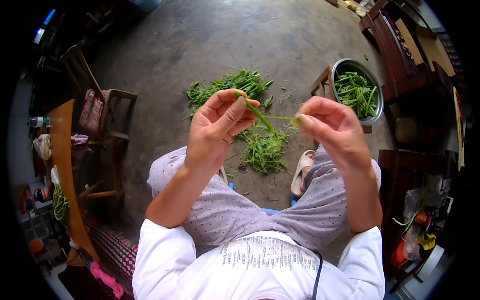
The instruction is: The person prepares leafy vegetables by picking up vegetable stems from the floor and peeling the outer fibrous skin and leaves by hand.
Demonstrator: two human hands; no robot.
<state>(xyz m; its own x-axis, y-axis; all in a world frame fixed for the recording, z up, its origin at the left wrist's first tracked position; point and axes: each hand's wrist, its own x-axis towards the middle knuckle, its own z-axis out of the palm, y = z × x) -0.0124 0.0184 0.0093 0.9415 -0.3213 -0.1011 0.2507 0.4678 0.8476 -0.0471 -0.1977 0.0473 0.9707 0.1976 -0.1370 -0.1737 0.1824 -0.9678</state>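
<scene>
Between the thumb and fingers of my left hand [217, 122] is a green vegetable stem [258, 114], slanting down to the right. My right hand [334, 129], slightly blurred, is closed in a pinch on a thin pale-green fibre strip [280, 118]. The strip stretches taut from near the stem to my right fingertips. Below the hands, on the floor between my feet, lies a heap of stringy green peelings [263, 152]. A larger pile of leafy green stems [245, 81] lies just beyond my left hand. Past my right hand, a metal basin [382, 97] holds several green stem pieces [356, 92].
The basin rests on a wooden stool [322, 82]. At left stand a wooden chair [117, 95] and a wooden tabletop [62, 132]. Dark wooden furniture [400, 75] lines the right side. Loose scraps lie on the concrete floor [215, 35].
</scene>
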